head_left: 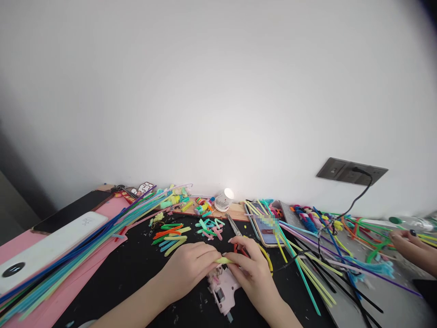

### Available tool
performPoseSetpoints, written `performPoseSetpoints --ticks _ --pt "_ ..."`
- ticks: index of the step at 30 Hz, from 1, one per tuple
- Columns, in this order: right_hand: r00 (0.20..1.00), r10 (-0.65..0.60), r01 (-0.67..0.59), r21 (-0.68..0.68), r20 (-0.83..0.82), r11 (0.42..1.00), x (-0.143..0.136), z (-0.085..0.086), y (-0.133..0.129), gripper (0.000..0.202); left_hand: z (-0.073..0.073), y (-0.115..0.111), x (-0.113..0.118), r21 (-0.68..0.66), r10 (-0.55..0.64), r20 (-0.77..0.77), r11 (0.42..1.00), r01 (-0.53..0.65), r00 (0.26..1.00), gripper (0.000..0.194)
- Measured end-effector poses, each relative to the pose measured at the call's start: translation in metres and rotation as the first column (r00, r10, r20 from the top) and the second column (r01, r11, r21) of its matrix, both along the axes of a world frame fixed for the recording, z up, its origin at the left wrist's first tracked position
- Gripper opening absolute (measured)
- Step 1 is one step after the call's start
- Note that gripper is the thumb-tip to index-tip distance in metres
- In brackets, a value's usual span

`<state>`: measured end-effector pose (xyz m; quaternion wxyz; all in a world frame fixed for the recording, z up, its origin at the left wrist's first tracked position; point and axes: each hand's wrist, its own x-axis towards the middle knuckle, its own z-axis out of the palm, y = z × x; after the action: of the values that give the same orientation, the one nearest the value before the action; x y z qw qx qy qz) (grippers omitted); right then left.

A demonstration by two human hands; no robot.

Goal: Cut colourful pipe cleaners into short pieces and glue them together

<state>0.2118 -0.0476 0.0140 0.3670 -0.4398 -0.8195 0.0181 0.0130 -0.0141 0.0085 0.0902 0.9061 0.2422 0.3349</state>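
Note:
My left hand [191, 269] and my right hand [251, 269] meet low in the middle of the view. Between their fingertips they pinch a short piece of yellow pipe cleaner [224, 260]. Beneath it on the black mat lies a pink tool that looks like a glue gun [225, 291], partly covered by my hands. Just behind my right hand are scissors [234, 225], blades pointing to the wall. A curved yellow handle [266, 259] shows beside that hand; the rest of its tool is hidden.
Short pipe-cleaner pieces [172, 237] lie on the black mat. Long pipe cleaners [112, 232] spread left, and more [307, 273] right. A paper cup [224, 199], a phone [268, 230] and a white power bank [54, 250] are around. Another person's hand [414, 248] is at right.

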Motion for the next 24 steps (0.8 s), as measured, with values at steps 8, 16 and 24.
performPoseSetpoints --ticks 8,16,24 --pt "1.000 -0.020 0.020 0.003 0.008 1.000 0.0012 -0.0039 0.0006 0.018 0.0008 0.0016 0.0010 0.071 0.004 0.018 0.997 -0.005 1.000 0.019" --pt "0.998 -0.062 0.063 0.045 -0.027 0.997 0.0050 -0.0056 0.0032 0.015 0.0006 0.0029 -0.0011 0.057 0.027 0.012 0.998 -0.028 1.000 0.019" --pt "0.996 -0.069 0.069 -0.012 -0.050 0.998 0.0072 -0.0076 0.0042 0.016 -0.0013 0.0034 0.0012 0.011 0.038 0.020 0.999 -0.039 0.999 0.012"
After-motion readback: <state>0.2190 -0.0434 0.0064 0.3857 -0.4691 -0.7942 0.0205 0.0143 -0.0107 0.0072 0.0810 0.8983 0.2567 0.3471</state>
